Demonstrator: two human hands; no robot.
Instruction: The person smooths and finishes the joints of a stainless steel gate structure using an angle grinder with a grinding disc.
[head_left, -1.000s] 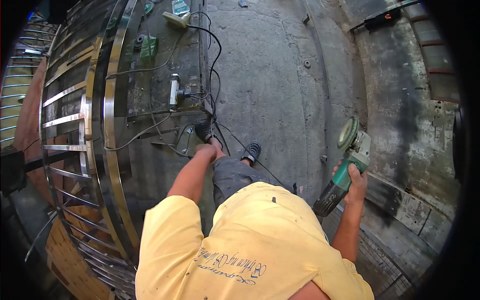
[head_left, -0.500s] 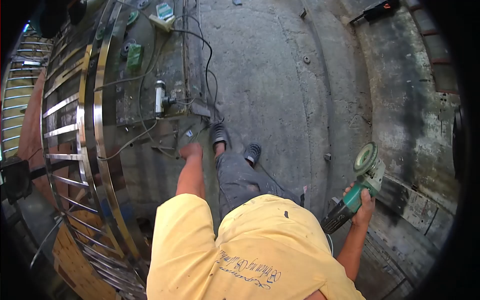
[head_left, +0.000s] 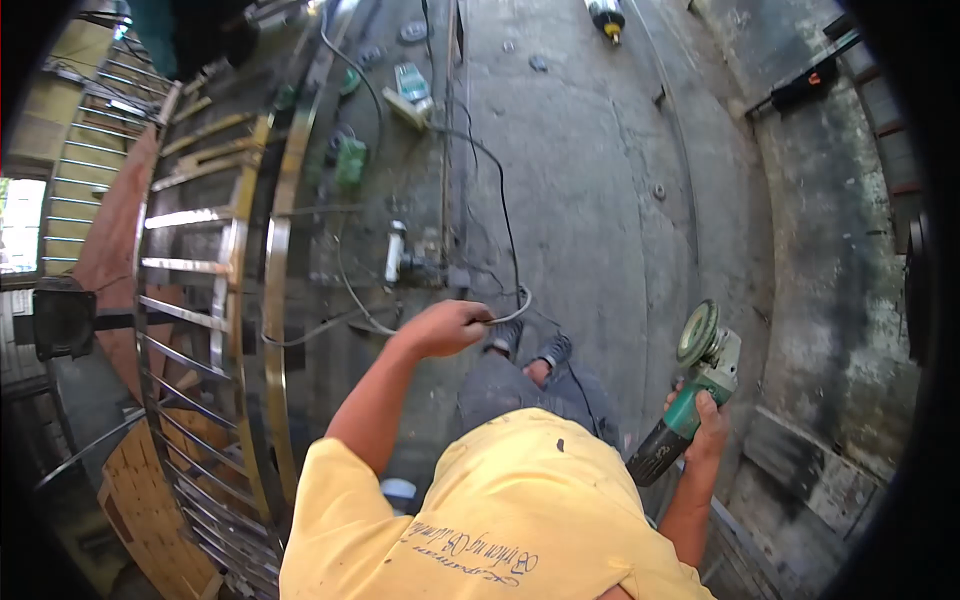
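Note:
My left hand (head_left: 447, 328) is closed around a grey cable (head_left: 513, 311), held up in front of my legs. The cable loops out to the right of the fist and sags away to the left behind it. On the right, my right hand (head_left: 708, 425) grips a green and black angle grinder (head_left: 692, 402) by its body. The grinder's round disc (head_left: 698, 333) points up and away from me. Below the left hand are my shoes (head_left: 552, 350), partly hidden by my trousers.
At left stands a shiny metal frame with bars (head_left: 236, 300). Beside it a work surface carries a silver cylindrical tool (head_left: 395, 252), a green packet (head_left: 350, 161) and a power strip (head_left: 408, 108). A bottle (head_left: 607, 18) lies on the concrete floor (head_left: 580, 190). A wall runs along the right.
My left hand has risen from low by the work surface, lifting the cable with it. The grinder stays in my right hand. The view has shifted, bringing the bottle in at the top.

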